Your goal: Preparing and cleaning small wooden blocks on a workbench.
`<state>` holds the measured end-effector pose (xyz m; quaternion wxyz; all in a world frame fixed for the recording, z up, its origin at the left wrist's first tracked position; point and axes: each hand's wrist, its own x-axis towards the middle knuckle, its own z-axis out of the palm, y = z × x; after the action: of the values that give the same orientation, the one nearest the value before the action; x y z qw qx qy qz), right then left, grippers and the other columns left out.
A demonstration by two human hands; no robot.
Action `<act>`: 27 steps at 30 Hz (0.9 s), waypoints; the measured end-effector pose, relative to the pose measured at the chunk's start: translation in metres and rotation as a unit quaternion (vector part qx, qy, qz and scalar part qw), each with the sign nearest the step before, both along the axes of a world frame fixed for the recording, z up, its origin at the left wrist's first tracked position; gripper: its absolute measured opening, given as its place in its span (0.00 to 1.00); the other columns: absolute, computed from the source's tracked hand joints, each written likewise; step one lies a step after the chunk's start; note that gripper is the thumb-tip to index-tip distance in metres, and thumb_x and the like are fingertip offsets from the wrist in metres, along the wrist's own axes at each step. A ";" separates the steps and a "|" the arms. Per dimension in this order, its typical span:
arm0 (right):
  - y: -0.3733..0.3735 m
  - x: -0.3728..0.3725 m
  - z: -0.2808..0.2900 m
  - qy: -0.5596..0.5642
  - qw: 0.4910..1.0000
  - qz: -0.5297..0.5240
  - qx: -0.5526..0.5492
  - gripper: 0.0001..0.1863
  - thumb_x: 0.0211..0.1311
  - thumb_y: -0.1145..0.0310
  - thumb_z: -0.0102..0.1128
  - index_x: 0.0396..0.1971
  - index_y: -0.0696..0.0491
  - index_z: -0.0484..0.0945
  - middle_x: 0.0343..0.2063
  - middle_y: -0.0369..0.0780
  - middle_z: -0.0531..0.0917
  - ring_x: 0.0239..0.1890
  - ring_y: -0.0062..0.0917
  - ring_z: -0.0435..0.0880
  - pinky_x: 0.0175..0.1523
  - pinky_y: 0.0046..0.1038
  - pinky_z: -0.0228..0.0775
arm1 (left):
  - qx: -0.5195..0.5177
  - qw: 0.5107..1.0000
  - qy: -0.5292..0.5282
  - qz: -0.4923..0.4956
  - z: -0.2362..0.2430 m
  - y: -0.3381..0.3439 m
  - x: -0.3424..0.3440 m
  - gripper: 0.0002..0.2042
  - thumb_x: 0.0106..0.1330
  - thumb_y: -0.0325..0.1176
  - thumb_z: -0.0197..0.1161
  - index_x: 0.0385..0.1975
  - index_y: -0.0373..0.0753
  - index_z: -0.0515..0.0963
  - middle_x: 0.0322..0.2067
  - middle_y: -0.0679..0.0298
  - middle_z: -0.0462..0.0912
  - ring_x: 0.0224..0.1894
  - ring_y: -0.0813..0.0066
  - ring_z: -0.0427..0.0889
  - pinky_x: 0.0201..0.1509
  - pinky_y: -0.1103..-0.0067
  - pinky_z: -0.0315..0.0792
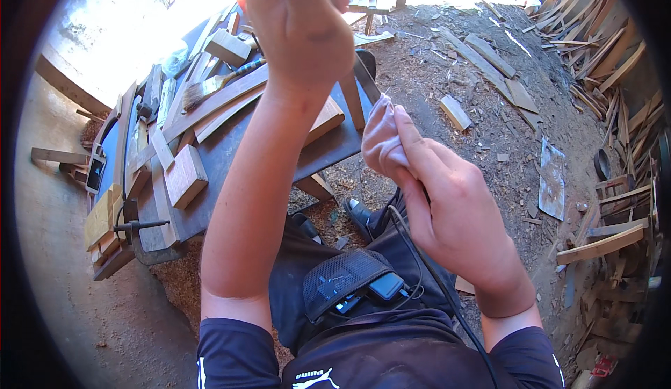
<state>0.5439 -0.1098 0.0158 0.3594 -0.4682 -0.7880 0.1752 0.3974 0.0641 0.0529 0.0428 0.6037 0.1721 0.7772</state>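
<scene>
My left hand [300, 36] is raised at the top of the view, its fingers curled closed. Whatever it grips is hidden behind the hand, though a bit of orange shows at its left edge. My right hand [454, 207] pinches a pale pink cloth [384, 134] between thumb and fingers. The cloth is bunched over the lower end of a thin, dark metal strip [366, 80]. This strip slants up from the cloth toward my left hand; its upper part is out of sight behind the wrist.
On the left stands a dark table [231, 155] loaded with wood pieces, a wide paintbrush [199, 92], a wooden block [185, 177] and a clamp [142, 225]. A black cable [447, 298] runs past my lap. Offcuts litter the ground; scrap wood [608, 239] is piled at right.
</scene>
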 end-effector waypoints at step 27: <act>0.045 -0.022 -0.011 -0.047 0.992 -0.046 0.109 0.33 0.64 0.84 0.52 0.71 0.62 0.63 0.34 0.53 0.84 0.34 0.51 0.84 0.40 0.46 0.76 | -0.007 0.996 0.050 -0.076 0.008 -0.003 0.014 0.27 0.84 0.41 0.39 0.16 0.42 0.66 0.12 0.72 0.58 0.14 0.82 0.53 0.17 0.78 0.48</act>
<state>0.5215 -0.0653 0.0048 0.3785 -0.4693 -0.7963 0.0491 0.4110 0.0614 0.0611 0.0970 0.6528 0.1328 0.7395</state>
